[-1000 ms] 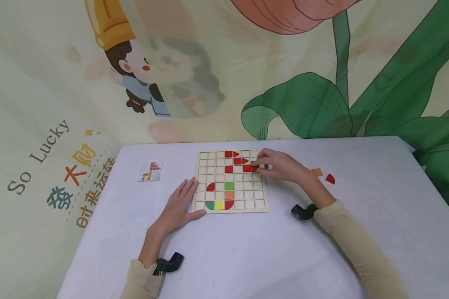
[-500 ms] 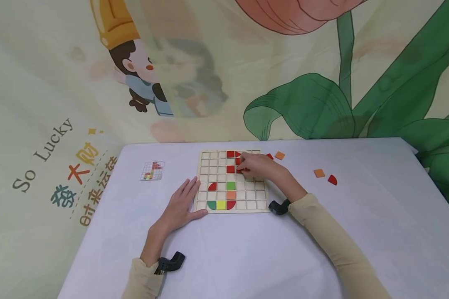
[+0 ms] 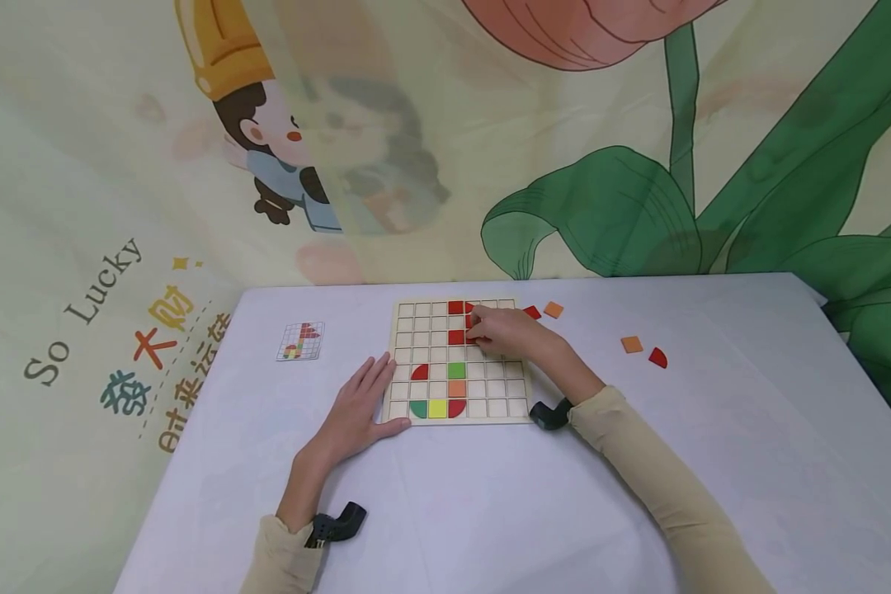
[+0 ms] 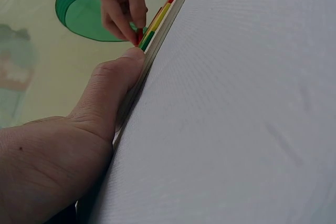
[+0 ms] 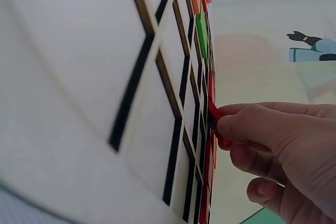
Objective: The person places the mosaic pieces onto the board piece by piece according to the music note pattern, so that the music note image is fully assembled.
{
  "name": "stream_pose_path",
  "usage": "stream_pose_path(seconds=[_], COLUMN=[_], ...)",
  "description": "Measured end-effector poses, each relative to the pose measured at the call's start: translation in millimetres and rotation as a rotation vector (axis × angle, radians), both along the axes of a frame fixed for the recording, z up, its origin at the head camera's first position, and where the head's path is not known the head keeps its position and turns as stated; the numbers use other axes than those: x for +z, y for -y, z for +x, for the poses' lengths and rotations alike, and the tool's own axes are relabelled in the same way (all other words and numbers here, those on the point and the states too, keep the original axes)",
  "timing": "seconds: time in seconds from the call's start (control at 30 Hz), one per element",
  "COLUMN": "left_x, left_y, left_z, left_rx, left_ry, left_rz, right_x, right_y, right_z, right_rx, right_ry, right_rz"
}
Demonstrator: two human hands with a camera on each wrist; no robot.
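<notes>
A wooden grid board (image 3: 492, 385) lies on the table, with red, green, orange and yellow tiles in some squares. My left hand (image 3: 354, 412) rests along the board's left edge, fingers straight; its thumb (image 4: 110, 85) touches the near corner in the left wrist view. Over the upper part of the board, my right hand (image 3: 515, 333) pinches a small red tile (image 5: 214, 113) between thumb and fingertips, right at the grid. A red square tile (image 3: 456, 337) sits just left of these fingertips. The hand hides the squares to the right, and its fingers cover most of the held tile.
To the board's left lies a small pattern card (image 3: 300, 341). On the right are loose tiles: a red one (image 3: 532, 313), an orange square (image 3: 553, 310), another orange square (image 3: 631, 344) and a red quarter-round (image 3: 658, 357). A printed cloth hangs behind the table.
My right hand has moved left from the board's right edge to its upper middle, uncovering loose tiles at the right. It has stayed there since half a second ago. My left hand keeps its place.
</notes>
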State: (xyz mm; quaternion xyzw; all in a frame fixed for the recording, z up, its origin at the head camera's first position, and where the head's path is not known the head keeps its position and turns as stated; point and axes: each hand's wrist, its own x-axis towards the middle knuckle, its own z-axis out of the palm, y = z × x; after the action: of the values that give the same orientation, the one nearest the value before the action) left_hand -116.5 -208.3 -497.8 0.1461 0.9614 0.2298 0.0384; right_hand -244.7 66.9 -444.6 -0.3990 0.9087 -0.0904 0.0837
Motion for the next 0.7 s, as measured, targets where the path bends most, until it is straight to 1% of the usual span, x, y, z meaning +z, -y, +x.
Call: stream_pose_path(seconds=[0.17, 0.27, 0.37, 0.47, 0.57, 0.7], left_x=[-1.9, -2.4, -1.6, -0.7, -0.4, 0.0], left_y=[1, 0, 0, 0, 0, 0], left_z=[0.1, 0.8, 1.3, 0.5, -0.5, 0.1], left_rx=[-0.001, -0.004, -0.006, -0.004, -0.003, -0.001], left_ry=[-0.011, -0.006, 0.004, 0.004, 0.0, 0.012], left_rz=[-0.004, -0.001, 0.002, 0.001, -0.008, -0.011], right_x=[-5.0, -7.3, -4.3, 3.8, 10.8, 11.3], right_y=[-3, -7, -14, -21, -33, -54], right_z=[0.6, 2.8, 6.9, 13.0, 21.6, 35.2], right_rx=[0.003, -0.004, -0.032, -0.064, -0.075, -0.095], right_ry=[-0.012, -0.008, 0.026, 0.045, 0.025, 0.001], right_rz=[-0.008, -0.03, -0.08, -0.129, -0.14, -0.128])
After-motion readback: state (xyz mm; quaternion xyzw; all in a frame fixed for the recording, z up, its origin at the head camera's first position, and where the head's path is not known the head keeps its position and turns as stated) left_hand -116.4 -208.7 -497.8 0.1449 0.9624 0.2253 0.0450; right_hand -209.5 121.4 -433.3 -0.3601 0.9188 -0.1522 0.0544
